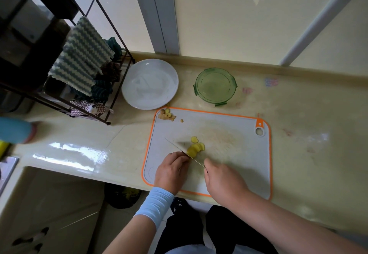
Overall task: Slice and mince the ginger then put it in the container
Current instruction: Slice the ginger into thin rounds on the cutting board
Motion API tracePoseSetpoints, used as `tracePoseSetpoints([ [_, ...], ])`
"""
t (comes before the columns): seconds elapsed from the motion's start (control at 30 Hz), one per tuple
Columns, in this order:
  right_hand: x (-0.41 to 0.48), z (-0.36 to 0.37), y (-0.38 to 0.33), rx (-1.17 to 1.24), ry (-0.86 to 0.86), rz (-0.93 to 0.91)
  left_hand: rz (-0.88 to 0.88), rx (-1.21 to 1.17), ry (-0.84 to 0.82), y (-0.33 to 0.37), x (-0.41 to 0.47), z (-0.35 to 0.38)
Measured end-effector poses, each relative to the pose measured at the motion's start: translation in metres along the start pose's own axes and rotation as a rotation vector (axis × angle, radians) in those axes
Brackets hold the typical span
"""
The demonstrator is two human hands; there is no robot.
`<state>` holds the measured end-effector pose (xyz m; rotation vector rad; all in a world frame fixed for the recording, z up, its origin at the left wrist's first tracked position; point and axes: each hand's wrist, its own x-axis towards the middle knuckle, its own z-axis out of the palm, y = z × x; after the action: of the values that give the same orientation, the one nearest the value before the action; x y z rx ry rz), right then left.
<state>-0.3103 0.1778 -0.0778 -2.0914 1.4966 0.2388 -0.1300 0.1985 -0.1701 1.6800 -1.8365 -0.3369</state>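
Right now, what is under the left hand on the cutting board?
The left hand curls down beside the knife; yellow ginger slices lie just past the blade. Any uncut ginger beneath its fingers is covered, so I cannot see it.

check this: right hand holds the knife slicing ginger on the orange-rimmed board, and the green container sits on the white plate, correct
No: the head view shows the green container on the counter beside the white plate, apart from it. The right hand holds the knife, slicing ginger on the orange-rimmed board.
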Motion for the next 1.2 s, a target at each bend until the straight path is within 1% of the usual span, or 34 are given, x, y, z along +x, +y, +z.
tracePoseSetpoints([
  [0.17,0.010,0.001,0.002,0.045,-0.006,-0.017,-0.022,-0.024,-0.005,-0.001,-0.001,0.002],
  [0.43,0.007,0.003,0.009,0.102,-0.032,0.015,-0.033,-0.012,-0.014,-0.002,0.000,0.003],
  [0.63,0.022,0.000,-0.002,0.100,-0.029,-0.004,-0.053,-0.003,-0.029,-0.002,-0.001,0.003],
  [0.87,0.009,0.002,0.006,0.080,-0.060,0.024,-0.046,-0.002,-0.032,-0.003,0.000,0.002],
  [1.07,0.029,0.001,-0.009,0.088,-0.065,0.027,-0.068,-0.009,-0.011,0.000,-0.001,0.003],
  [1.2,0.016,0.000,0.000,0.074,-0.080,0.037,-0.054,-0.009,-0.019,-0.002,-0.001,0.003],
])
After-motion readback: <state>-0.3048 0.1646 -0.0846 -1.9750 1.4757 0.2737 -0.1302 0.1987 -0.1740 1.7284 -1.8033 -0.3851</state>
